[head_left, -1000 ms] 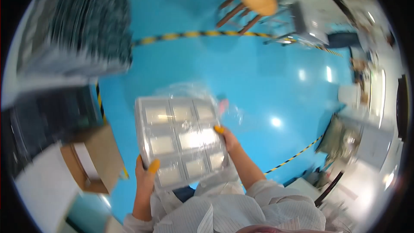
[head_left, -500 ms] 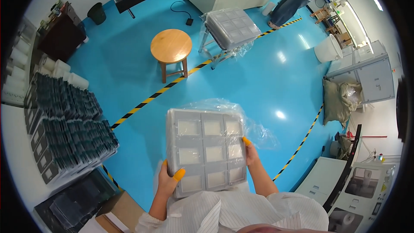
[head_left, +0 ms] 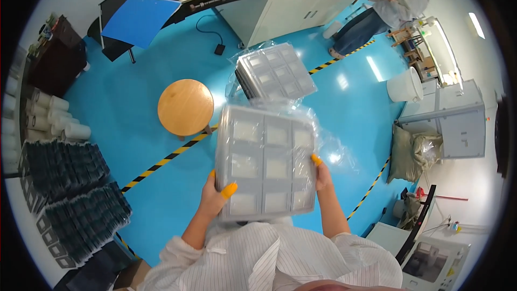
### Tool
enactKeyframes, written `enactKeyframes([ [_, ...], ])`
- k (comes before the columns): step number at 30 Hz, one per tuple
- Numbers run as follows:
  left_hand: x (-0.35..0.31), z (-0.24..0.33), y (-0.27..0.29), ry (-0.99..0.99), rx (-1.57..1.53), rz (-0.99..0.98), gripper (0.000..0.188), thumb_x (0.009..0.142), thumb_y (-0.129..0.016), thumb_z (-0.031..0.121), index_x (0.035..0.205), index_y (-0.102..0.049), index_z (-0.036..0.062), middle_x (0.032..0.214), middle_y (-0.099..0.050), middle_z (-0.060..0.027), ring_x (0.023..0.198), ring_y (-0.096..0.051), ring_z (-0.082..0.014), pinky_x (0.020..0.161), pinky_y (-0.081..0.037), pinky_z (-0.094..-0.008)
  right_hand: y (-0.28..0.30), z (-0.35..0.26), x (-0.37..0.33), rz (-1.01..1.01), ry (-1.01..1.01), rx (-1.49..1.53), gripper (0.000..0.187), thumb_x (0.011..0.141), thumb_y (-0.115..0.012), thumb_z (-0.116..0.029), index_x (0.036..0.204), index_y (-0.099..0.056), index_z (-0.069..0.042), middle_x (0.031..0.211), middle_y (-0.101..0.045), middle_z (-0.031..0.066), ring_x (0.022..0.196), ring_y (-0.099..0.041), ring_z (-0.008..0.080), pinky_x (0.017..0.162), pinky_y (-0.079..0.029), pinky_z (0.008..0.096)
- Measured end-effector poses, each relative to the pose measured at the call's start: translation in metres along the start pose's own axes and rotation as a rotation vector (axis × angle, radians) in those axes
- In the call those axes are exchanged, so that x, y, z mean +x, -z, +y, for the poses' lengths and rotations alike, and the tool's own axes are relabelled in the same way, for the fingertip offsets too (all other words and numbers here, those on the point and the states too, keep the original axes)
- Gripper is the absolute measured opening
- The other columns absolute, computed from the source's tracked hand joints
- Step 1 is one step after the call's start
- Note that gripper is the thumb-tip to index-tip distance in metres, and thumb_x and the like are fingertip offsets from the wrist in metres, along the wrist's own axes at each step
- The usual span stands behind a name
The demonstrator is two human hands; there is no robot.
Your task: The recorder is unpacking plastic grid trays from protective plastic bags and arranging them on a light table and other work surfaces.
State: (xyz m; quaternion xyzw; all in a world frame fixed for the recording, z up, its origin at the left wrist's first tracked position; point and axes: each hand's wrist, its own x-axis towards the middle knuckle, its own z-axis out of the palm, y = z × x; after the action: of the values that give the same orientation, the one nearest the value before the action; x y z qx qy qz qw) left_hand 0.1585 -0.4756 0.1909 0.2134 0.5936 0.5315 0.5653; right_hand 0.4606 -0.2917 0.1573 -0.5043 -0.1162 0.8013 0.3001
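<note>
Between my hands is a plastic-wrapped stack of grey trays [head_left: 254, 181], its top showing a grid of square pockets with pale fill. My left hand [head_left: 214, 196] is closed on the stack's left edge, an orange finger cot on its thumb. On the right edge my right hand [head_left: 322, 175] grips too, also with an orange cot. The fingers beneath are hidden. Loose clear film [head_left: 336, 151] hangs off the far right side. Just beyond stands a second wrapped stack of grey trays [head_left: 280, 70], partly overlapped by the film from mine.
A round wooden stool [head_left: 186, 106] stands ahead left. Piles of dark trays [head_left: 86, 221] line the left side. A black-edged workbench [head_left: 280, 16] with a blue board [head_left: 141, 20] spans the back. Another person [head_left: 371, 16] stands far right, near a white bucket [head_left: 405, 85].
The stool and second stack now appear nearer and lower in view, as I have moved forward. The held stack sits slightly higher in the picture, still gripped by both hands.
</note>
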Motion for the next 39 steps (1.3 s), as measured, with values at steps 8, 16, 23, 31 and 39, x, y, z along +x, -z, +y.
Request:
enactKeyframes([
  [8,0.219,0.049,-0.056,-0.149,0.150,-0.032,0.064,0.075,-0.069,0.020,0.123,-0.034,-0.0023,0.110,-0.052,-0.0110,0.097,-0.051,-0.0162,0.086,-0.039,-0.0282,-0.078,-0.198,0.161,-0.097,0.030,-0.079,0.038,0.085,-0.053,-0.026,0.114,-0.050,-0.003,0.107,-0.058,0.0111,0.094,-0.058,0.0239,0.081,-0.049,0.0381],
  [16,0.338,0.025,-0.117,-0.121,-0.169,0.183,0.064,0.074,-0.070,0.019,0.124,-0.035,-0.0007,0.111,-0.052,-0.0119,0.102,-0.050,-0.0178,0.084,-0.042,-0.0288,-0.107,-0.315,0.322,-0.248,-0.037,-0.275,0.036,0.085,-0.053,-0.029,0.112,-0.052,-0.006,0.111,-0.056,0.0090,0.101,-0.054,0.0227,0.084,-0.046,0.0363],
  [23,0.411,0.023,-0.117,-0.081,0.890,0.525,0.064,0.068,-0.072,0.029,0.115,-0.044,-0.0049,0.105,-0.050,-0.0214,0.098,-0.047,-0.0365,0.084,-0.039,-0.0420,-0.197,-0.396,0.439,-0.060,0.486,-0.981,0.039,0.085,-0.054,-0.026,0.118,-0.047,-0.007,0.112,-0.052,0.0051,0.103,-0.050,0.0176,0.084,-0.043,0.0324],
  [31,0.572,0.148,-0.116,-0.439,0.882,0.658,0.078,0.067,-0.072,0.032,0.126,-0.032,-0.0010,0.119,-0.042,-0.0194,0.105,-0.044,-0.0320,0.091,-0.035,-0.0409,-0.392,-0.344,0.438,-0.793,0.183,-0.643,0.036,0.081,-0.058,-0.014,0.115,-0.049,-0.005,0.115,-0.052,0.0071,0.102,-0.052,0.0184,0.084,-0.045,0.0331],
  [39,0.527,0.042,0.099,-0.137,0.239,1.351,0.021,0.073,-0.045,0.004,0.084,-0.061,-0.0029,0.073,-0.059,-0.0114,0.069,-0.057,-0.0243,0.060,-0.044,-0.0312,-0.432,-0.292,0.390,-1.307,0.638,-1.679,0.056,0.075,-0.047,0.009,0.127,-0.044,-0.013,0.130,-0.043,0.0057,0.121,-0.038,0.0233,0.098,-0.035,0.0333],
])
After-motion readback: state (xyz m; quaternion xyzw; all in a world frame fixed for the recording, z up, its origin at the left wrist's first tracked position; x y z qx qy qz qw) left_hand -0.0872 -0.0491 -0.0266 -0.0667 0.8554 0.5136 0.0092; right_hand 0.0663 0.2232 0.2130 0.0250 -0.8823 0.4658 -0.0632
